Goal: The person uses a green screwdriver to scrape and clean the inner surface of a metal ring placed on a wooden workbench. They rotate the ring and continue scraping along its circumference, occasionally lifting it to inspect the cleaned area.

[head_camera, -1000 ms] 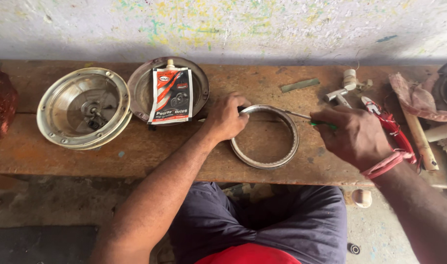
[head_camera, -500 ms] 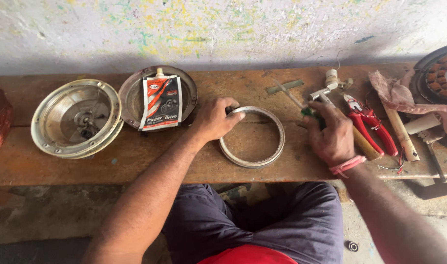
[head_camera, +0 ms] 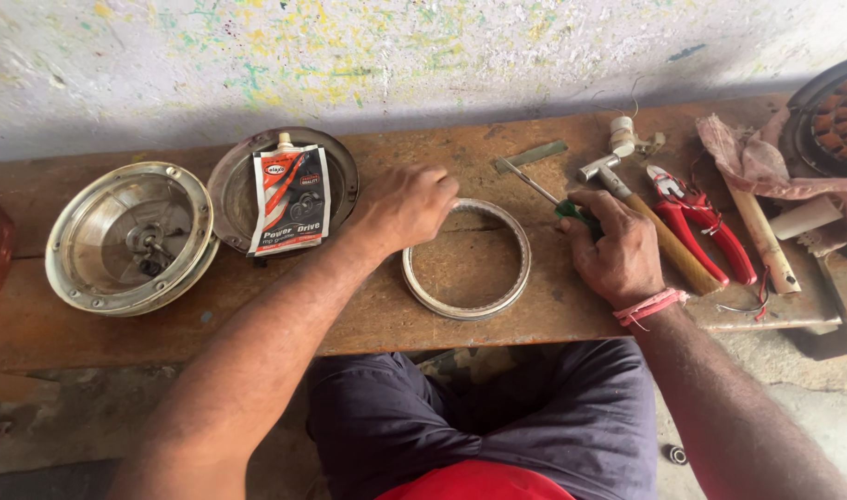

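Worn brown wood makes up the tabletop [head_camera: 535, 319] that crosses the middle of the frame. At its centre lies a flat silver metal ring [head_camera: 467, 260]. The left hand [head_camera: 403, 206] rests on the ring's upper left rim, fingers curled down onto it. Just right of the ring, the right hand [head_camera: 618, 248] is closed around the green handle of a slim screwdriver [head_camera: 544, 193], whose metal shaft points toward the upper left. Beside that hand lie a wooden-handled hammer [head_camera: 660, 239] and red-handled pliers [head_camera: 701, 222]. At the left of the frame sits a round silver metal housing [head_camera: 127, 239]. Next to it is a dark round metal cover [head_camera: 234, 190] with a white, red and black grease pouch [head_camera: 290, 199] lying on it.
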